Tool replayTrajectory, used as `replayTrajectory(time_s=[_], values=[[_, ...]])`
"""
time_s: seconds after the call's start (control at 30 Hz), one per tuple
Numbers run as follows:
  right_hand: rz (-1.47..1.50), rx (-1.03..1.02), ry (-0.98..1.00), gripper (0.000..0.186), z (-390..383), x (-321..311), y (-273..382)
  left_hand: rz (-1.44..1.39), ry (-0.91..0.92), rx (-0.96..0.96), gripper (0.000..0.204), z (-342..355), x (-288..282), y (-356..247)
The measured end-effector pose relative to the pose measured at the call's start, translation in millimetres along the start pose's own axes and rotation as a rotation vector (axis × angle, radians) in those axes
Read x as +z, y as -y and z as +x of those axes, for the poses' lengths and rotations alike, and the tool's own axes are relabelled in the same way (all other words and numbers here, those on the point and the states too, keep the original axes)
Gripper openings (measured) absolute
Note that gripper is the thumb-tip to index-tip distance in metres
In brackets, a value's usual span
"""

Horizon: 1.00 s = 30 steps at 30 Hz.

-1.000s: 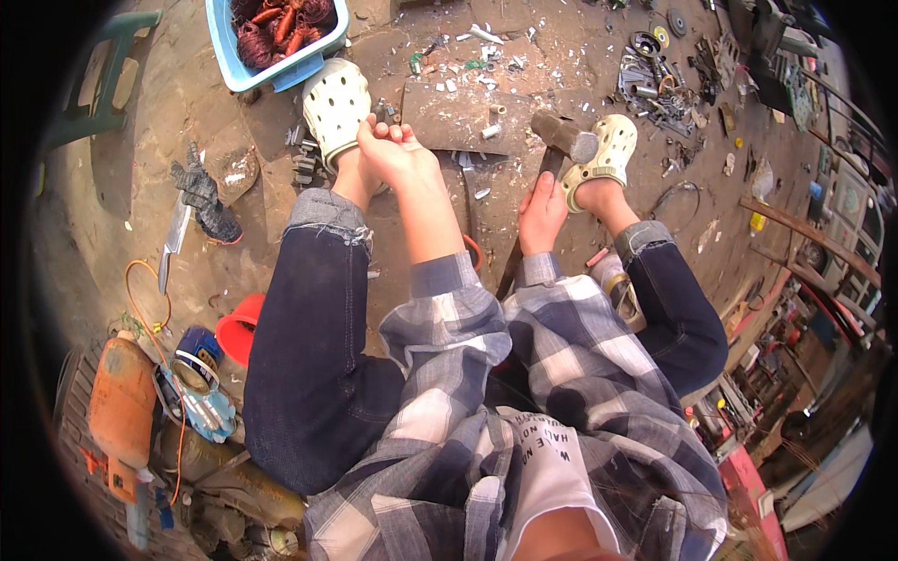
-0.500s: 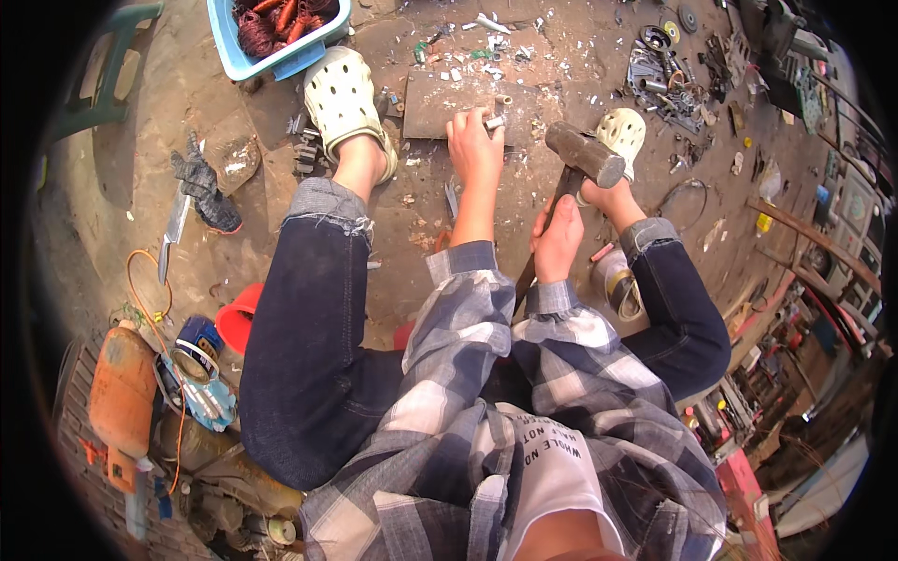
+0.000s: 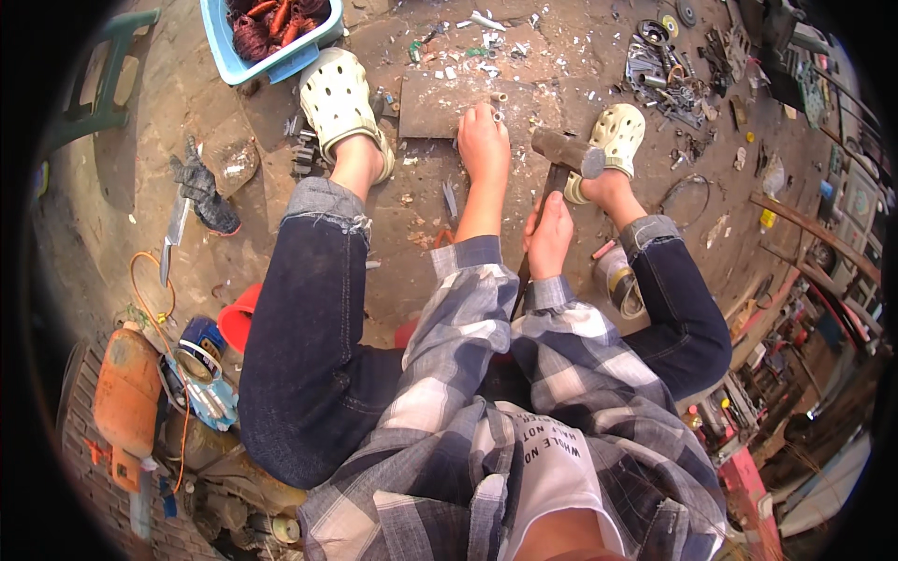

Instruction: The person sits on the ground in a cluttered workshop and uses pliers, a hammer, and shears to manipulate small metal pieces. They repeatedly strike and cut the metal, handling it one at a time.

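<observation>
My left hand reaches forward to the flat metal plate on the ground, fingers curled at a small metal cylinder. Another short pale cylinder sits just beyond them. My right hand grips the dark handle of a sledgehammer, whose heavy head is raised beside the plate, left of my right clog. My left clog rests left of the plate.
A blue tub with red-brown contents stands front left. A grey glove and knife lie left, above a red bucket and orange cylinder. Metal parts lie scattered front right; wooden bars are at right.
My left hand has moved from beside the left clog rightward and forward onto the plate. My right hand has turned slightly, with the hammer head a little lower.
</observation>
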State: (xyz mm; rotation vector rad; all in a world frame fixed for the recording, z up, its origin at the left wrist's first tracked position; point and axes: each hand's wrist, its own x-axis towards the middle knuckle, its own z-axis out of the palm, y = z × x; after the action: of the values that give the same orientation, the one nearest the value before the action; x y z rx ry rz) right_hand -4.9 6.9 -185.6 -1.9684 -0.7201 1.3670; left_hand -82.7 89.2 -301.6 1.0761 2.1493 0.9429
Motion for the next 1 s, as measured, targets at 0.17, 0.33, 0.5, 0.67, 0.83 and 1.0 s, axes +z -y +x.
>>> replayTrajectory(time_s=[0.17,0.33,0.5,0.67,0.83,1.0], values=[[-0.011,-0.023,-0.015,0.041,2.2,-0.5,-0.3,-0.039,0.023,0.046,0.018,-10.3,10.2,6.5],[-0.026,-0.04,0.004,0.04,1.4,-0.5,6.9,0.109,0.047,0.032,0.022,-16.1,16.8,10.0],[-0.032,-0.061,-0.004,0.041,5.1,-5.1,0.7,0.074,0.061,0.211,0.027,-14.2,18.9,3.2],[-0.028,-0.03,-0.009,0.042,3.3,-5.4,4.4,0.073,0.098,0.226,0.023,-9.0,22.3,10.0],[-0.016,-0.024,-0.025,0.041,3.8,-5.7,4.6,-0.065,0.022,0.168,0.02,-9.3,23.9,13.9],[-0.043,-0.014,-0.028,0.041,7.4,-8.0,-2.6,0.01,-0.014,0.173,0.025,-14.2,23.5,16.4]])
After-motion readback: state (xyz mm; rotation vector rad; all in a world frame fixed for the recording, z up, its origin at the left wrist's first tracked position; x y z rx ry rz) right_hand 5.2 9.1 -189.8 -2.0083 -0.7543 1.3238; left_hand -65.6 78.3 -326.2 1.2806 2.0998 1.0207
